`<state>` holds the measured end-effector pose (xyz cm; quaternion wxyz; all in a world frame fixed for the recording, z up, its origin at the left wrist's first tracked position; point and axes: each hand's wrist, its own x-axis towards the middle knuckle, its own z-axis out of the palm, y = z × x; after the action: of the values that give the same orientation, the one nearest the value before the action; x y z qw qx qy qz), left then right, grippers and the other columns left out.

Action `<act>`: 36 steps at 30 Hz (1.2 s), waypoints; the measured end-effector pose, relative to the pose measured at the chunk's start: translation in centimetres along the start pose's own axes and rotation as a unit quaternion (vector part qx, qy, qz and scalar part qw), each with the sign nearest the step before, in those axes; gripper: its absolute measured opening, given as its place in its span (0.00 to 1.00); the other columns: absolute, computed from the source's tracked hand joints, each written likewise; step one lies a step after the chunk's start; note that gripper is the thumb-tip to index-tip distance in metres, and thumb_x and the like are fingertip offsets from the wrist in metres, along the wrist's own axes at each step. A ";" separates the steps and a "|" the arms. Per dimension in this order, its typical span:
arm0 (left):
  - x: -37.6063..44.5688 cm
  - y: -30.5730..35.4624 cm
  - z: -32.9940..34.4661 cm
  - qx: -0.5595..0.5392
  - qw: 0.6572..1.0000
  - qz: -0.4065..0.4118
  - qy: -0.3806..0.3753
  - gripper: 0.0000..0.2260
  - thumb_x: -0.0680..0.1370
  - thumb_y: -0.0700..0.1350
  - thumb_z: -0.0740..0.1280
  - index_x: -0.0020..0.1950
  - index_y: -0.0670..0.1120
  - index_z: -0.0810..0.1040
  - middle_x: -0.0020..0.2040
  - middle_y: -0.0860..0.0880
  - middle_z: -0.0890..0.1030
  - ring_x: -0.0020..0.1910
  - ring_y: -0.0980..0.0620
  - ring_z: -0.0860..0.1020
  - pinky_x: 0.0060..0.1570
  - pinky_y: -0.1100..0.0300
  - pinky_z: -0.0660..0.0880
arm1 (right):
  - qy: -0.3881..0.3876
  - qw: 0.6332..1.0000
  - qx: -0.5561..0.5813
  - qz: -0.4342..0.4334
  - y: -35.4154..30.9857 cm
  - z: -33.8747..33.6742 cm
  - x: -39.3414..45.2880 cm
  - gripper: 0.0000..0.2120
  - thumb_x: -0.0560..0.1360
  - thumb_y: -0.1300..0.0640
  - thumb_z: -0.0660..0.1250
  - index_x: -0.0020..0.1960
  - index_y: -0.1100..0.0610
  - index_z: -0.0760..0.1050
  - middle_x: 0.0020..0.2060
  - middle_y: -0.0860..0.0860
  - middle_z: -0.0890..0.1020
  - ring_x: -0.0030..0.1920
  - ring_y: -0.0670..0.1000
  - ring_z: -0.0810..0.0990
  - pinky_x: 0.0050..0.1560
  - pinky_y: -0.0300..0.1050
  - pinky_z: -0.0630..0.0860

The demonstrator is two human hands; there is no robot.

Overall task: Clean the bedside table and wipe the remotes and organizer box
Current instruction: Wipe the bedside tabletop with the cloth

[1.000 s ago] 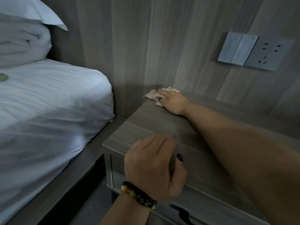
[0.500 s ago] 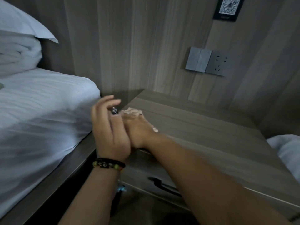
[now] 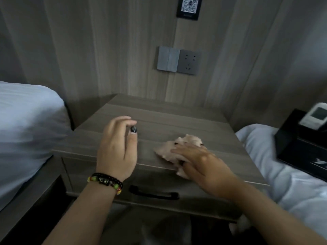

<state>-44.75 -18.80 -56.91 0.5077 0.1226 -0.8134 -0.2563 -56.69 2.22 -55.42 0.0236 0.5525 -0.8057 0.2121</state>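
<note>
R hand (image 3: 200, 160) presses crumpled pink cloth (image 3: 177, 147) on tbl (image 3: 159, 121)

**Matt wood, soft cloth**

Matt grey wood-grain on table (image 3: 177, 121) and wall panelling (image 3: 106, 50). Crumpled soft pink cloth (image 3: 178, 147). Smooth white bed linen (image 3: 26, 121). Glossy black drawer handle (image 3: 154, 192). Matt black organizer box (image 3: 300, 147).

The cloth (image 3: 178, 149) has been slid from the back left corner to the front right edge by the right hand (image 3: 200, 161); the left hand (image 3: 117, 149) has been lifted.
</note>
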 end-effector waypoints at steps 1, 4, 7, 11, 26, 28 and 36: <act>-0.3 0.4 0.7 0.012 0.999 0.009 -0.032 0.18 0.79 0.50 0.53 0.57 0.42 0.77 0.61 0.46 0.75 0.61 0.49 0.72 0.61 0.62 0.65 | 0.007 1.000 -0.006 0.025 1.3 -0.9 -1.3 0.22 0.75 0.44 0.53 0.67 0.41 0.73 0.67 0.37 0.72 0.70 0.37 0.64 0.73 0.33 0.55; -1.0 1.9 2.5 0.062 0.992 0.044 -0.102 0.20 0.79 0.52 0.52 0.59 0.43 0.77 0.62 0.47 0.75 0.60 0.50 0.73 0.57 0.56 0.71 | 0.043 0.990 -0.060 0.120 4.3 -1.9 -4.6 0.25 0.75 0.42 0.50 0.68 0.43 0.73 0.69 0.41 0.74 0.72 0.46 0.68 0.73 0.47 0.62; -1.3 2.9 3.4 0.107 0.981 0.062 -0.148 0.21 0.79 0.53 0.52 0.59 0.44 0.78 0.62 0.47 0.76 0.59 0.49 0.76 0.55 0.53 0.73 | 0.080 0.980 -0.103 0.150 5.1 -1.6 -7.5 0.24 0.76 0.45 0.51 0.69 0.46 0.73 0.69 0.44 0.74 0.72 0.49 0.68 0.73 0.53 0.64; -0.8 3.1 3.9 0.162 0.966 0.029 -0.197 0.25 0.78 0.57 0.49 0.62 0.45 0.77 0.65 0.47 0.75 0.62 0.49 0.75 0.57 0.52 0.73 | 0.066 0.987 -0.062 0.130 6.8 -3.1 -8.2 0.22 0.77 0.48 0.52 0.67 0.48 0.75 0.67 0.42 0.75 0.71 0.45 0.69 0.74 0.42 0.60; 0.3 2.4 4.2 0.189 0.963 -0.020 -0.191 0.22 0.75 0.57 0.54 0.59 0.46 0.78 0.64 0.47 0.75 0.64 0.48 0.72 0.60 0.50 0.71 | -0.031 0.968 -0.101 0.228 17.5 -4.1 8.1 0.20 0.78 0.46 0.55 0.64 0.52 0.74 0.68 0.54 0.74 0.69 0.58 0.70 0.71 0.53 0.63; 0.2 2.4 4.6 0.181 0.966 -0.010 -0.184 0.21 0.75 0.56 0.54 0.57 0.46 0.78 0.63 0.47 0.76 0.65 0.48 0.72 0.60 0.50 0.71 | -0.044 0.961 -0.120 0.244 18.9 -4.0 10.2 0.29 0.72 0.39 0.51 0.66 0.51 0.73 0.71 0.53 0.72 0.70 0.58 0.69 0.72 0.54 0.63; -0.2 1.5 4.8 0.153 0.983 0.056 -0.083 0.15 0.76 0.49 0.60 0.52 0.42 0.81 0.58 0.44 0.80 0.63 0.45 0.76 0.58 0.46 0.74 | -0.038 0.926 -0.189 0.324 22.9 -3.4 16.3 0.27 0.78 0.39 0.53 0.74 0.49 0.64 0.74 0.55 0.68 0.73 0.59 0.67 0.72 0.53 0.61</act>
<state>-48.85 -16.01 -57.99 0.4274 0.1315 -0.8877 -0.1099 -84.29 -4.01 -55.09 0.0267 0.2544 -0.9662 0.0313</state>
